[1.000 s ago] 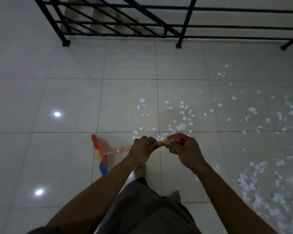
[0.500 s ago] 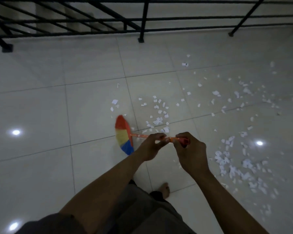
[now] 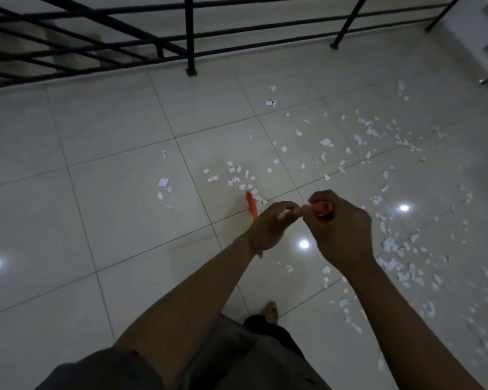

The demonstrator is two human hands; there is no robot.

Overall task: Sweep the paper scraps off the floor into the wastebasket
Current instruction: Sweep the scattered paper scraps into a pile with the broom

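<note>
Both hands grip the orange handle of a small broom. My left hand (image 3: 271, 226) holds it lower down, my right hand (image 3: 338, 229) closes over its red top end. The broom head (image 3: 252, 205) shows edge-on as an orange strip just past my left hand, mostly hidden by it, touching a cluster of white paper scraps (image 3: 237, 178). More scraps (image 3: 400, 257) lie thickly on the white tiles to the right and in front. No wastebasket is in view.
A black metal railing (image 3: 190, 38) runs across the far edge of the floor, with stairs behind it. My bare foot (image 3: 271, 311) stands on the tiles below my hands. Ceiling lights reflect off the glossy floor.
The broom head has swung right, from left of my hands to the scrap cluster in front of them. My view has turned right, bringing more of the scattered scraps into sight.
</note>
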